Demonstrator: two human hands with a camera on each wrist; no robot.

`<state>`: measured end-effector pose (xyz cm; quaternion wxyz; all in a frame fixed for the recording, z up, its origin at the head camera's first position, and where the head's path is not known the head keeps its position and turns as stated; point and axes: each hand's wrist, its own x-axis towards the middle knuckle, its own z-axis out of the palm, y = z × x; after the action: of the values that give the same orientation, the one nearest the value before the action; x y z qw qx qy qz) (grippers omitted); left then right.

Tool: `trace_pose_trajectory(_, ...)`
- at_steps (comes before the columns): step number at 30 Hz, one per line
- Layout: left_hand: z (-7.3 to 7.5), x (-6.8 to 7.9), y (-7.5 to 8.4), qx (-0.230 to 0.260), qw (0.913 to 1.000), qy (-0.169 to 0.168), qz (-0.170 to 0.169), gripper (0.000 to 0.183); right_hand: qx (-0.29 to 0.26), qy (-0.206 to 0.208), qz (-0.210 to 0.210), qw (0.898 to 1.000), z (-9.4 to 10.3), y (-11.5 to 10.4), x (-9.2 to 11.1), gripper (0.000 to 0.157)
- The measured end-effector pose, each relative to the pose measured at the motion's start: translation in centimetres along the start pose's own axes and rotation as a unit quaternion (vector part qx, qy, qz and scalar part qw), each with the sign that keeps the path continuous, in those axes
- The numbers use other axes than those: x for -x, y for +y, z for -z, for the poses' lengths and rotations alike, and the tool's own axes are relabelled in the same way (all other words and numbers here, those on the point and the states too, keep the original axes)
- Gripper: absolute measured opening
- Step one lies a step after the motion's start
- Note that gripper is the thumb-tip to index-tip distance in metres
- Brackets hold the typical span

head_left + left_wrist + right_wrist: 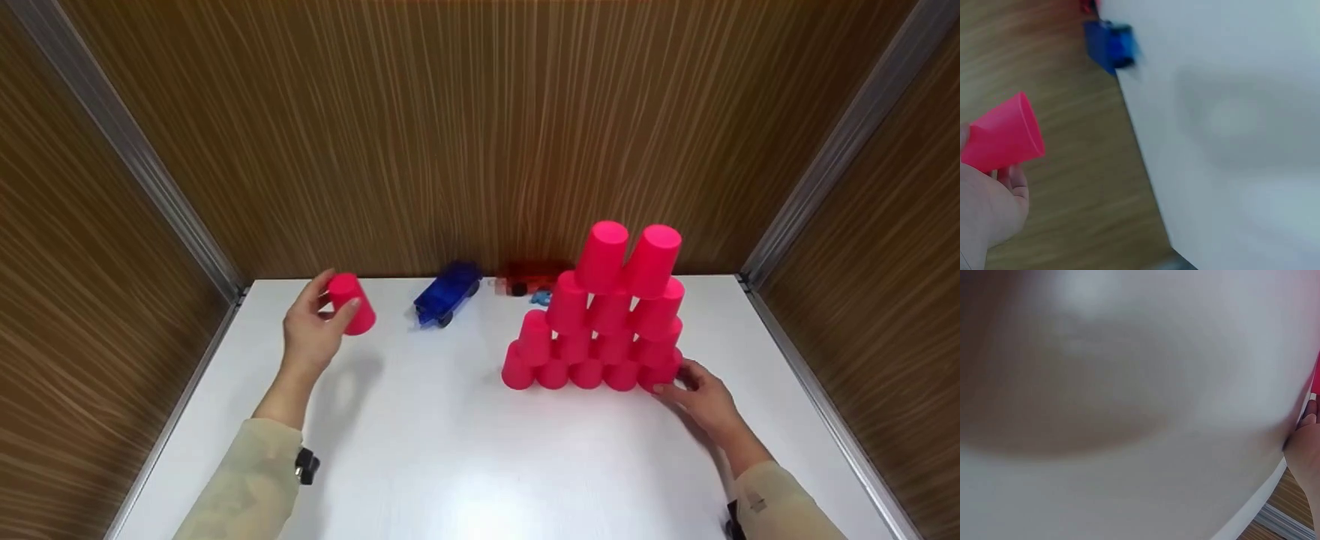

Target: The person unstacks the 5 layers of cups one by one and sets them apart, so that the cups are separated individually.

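My left hand (313,334) holds a bright pink plastic cup (352,304) mouth down and slightly tilted, raised above the left part of the table. The left wrist view shows the same cup (1005,135) between thumb and fingers, its rim facing away from the palm. On the right stands a tiered stack of matching upside-down cups (609,311), with two cups side by side on top. My right hand (709,397) grips the rightmost cup (660,375) of the bottom row, thumb in front. At the right wrist view's edge, only part of that hand (1306,439) shows.
Behind the middle of the white table (450,435) sits a blue toy car (448,292). A translucent red toy vehicle (532,276) and a small light-blue object (541,298) are partly hidden by the stack. Wood-patterned panels (420,135) enclose the back and sides.
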<state>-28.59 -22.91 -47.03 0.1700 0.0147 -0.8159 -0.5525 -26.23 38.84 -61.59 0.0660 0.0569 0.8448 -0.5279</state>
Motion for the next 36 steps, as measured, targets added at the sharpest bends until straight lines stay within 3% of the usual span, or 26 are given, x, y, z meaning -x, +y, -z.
trace_pose_trajectory(8, 4.0, 0.2, -4.5, -0.037, 0.9962, 0.008, 0.078, 0.072, 0.003, 0.001, -0.008, 1.0, 0.5, 0.3, 0.4, 0.089)
trace_pose_trajectory(16, 6.7, 1.1, -8.9, -0.022, 0.9871, 0.024, 0.157, 0.073, 0.006, 0.001, -0.01, 1.0, 0.2, 0.3, 0.4, 0.088)
trace_pose_trajectory(19, 6.6, 1.3, -9.7, -0.013, 0.9843, 0.02, 0.175, 0.073, 0.003, 0.001, -0.011, 1.0, 0.2, 0.4, 0.3, 0.089)
trace_pose_trajectory(27, 4.9, 0.6, -11.1, -0.003, 0.9849, 0.012, 0.172, 0.068, 0.011, 0.008, -0.005, 1.0, 0.2, 0.5, 0.3, 0.087)
trace_pose_trajectory(36, 4.1, 0.8, -12.2, 0.002, 0.983, -0.001, 0.183, 0.069, 0.005, 0.01, -0.005, 1.0, 0.1, 0.3, 0.4, 0.086)
